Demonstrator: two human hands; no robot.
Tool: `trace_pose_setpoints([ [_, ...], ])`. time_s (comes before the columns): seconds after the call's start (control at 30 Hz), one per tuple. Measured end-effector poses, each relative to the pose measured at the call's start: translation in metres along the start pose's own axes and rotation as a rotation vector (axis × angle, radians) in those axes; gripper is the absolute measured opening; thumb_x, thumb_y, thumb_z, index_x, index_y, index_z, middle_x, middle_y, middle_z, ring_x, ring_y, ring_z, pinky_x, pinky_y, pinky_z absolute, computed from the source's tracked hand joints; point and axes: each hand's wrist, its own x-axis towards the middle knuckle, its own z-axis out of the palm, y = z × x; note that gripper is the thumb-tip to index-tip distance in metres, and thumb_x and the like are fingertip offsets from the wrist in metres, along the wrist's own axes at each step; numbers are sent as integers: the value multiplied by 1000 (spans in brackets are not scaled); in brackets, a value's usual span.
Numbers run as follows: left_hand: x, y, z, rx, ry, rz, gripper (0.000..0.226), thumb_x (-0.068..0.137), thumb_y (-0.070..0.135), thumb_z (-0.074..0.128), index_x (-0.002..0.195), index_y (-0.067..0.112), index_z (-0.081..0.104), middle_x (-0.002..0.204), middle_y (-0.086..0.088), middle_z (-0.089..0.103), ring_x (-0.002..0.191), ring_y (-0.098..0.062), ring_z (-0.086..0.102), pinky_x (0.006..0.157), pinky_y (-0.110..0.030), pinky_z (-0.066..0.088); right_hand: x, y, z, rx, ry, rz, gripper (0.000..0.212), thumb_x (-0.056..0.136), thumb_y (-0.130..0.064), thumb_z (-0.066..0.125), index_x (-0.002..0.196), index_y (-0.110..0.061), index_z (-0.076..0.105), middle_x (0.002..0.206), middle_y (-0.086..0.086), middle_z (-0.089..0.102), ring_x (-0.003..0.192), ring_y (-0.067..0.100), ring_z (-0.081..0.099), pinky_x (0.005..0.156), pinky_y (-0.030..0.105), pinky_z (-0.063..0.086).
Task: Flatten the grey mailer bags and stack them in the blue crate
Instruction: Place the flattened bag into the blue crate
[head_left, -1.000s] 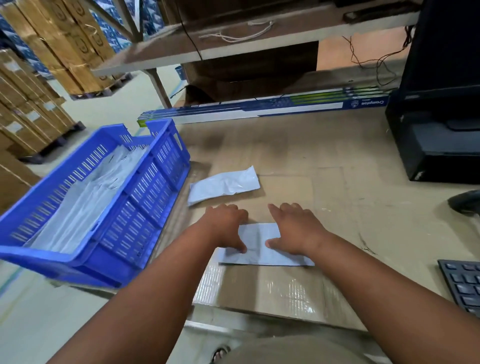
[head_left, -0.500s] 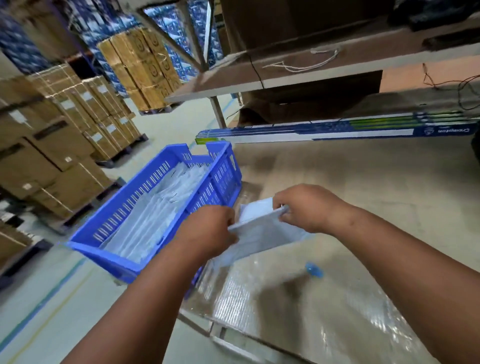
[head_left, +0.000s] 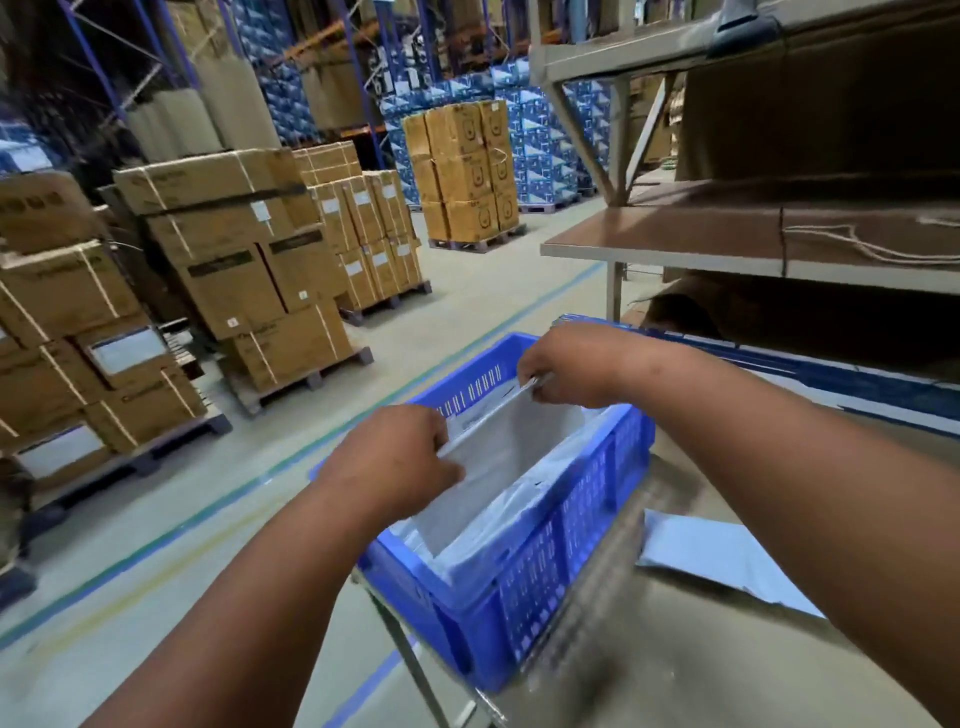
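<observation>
Both my hands hold one flat grey mailer bag (head_left: 498, 462) above the blue crate (head_left: 550, 582). My left hand (head_left: 395, 462) pinches its near top corner. My right hand (head_left: 566, 369) pinches the far top corner. The bag hangs tilted down into the crate. Under it lies a pile of grey mailer bags (head_left: 498, 545) inside the crate. Another grey mailer bag (head_left: 717, 561) lies flat on the cardboard-covered table (head_left: 675, 665), to the right of the crate and partly hidden by my right forearm.
The crate sits at the table's left edge, over the warehouse floor (head_left: 156, 561). A shelf (head_left: 727, 249) stands above the table at the back right. A long blue box (head_left: 857, 379) lies under it. Pallets of cardboard boxes (head_left: 234, 270) fill the left.
My hands lifted the mailer bag off the table and carried it left over the crate. The view swung left and upward toward the warehouse.
</observation>
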Motion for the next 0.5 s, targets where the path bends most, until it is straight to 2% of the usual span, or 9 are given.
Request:
trace_pose_setpoints([
  [0.13, 9, -15, 32, 20, -189, 23, 34, 85, 40, 75, 77, 16, 52, 79, 1, 56, 73, -21, 54, 55, -32, 33, 38, -9, 30, 3, -336, -39, 16, 92, -24, 67, 107, -31, 72, 94, -11, 67, 86, 16, 60, 65, 26, 41],
  [0.23, 15, -19, 56, 10, -327, 69, 23, 86, 32, 70, 81, 15, 54, 83, -2, 59, 72, -22, 56, 53, -30, 34, 52, -10, 54, -22, -543, -11, 20, 94, -20, 63, 104, -35, 70, 86, -17, 64, 76, 8, 57, 59, 21, 39],
  [0.3, 22, -21, 71, -4, -403, 105, 23, 86, 32, 70, 82, 16, 54, 84, -2, 58, 73, -22, 55, 53, -30, 34, 59, -10, 67, -50, -637, 35, 14, 91, -17, 62, 93, -29, 69, 77, -14, 62, 65, 5, 52, 59, 23, 40],
  [0.4, 31, -22, 88, 26, -530, 157, 28, 87, 38, 77, 86, 17, 59, 88, -2, 61, 82, -26, 59, 57, -32, 39, 67, -14, 82, -37, -768, 125, 8, 87, -15, 64, 87, -19, 70, 76, -5, 58, 69, 20, 48, 67, 31, 43],
  [0.43, 33, -21, 92, 44, -571, 172, 28, 87, 39, 78, 89, 16, 63, 90, -3, 63, 84, -27, 61, 58, -32, 41, 68, -18, 86, -61, -834, 134, 5, 87, -18, 64, 85, -20, 69, 79, -1, 59, 73, 23, 49, 71, 34, 45],
  [0.5, 36, -18, 102, 76, -654, 189, 26, 85, 34, 79, 91, 12, 67, 87, -4, 64, 81, -28, 63, 57, -31, 41, 74, -25, 100, -166, -948, 115, 15, 79, -33, 63, 77, -18, 66, 81, 6, 62, 75, 27, 50, 77, 42, 50],
])
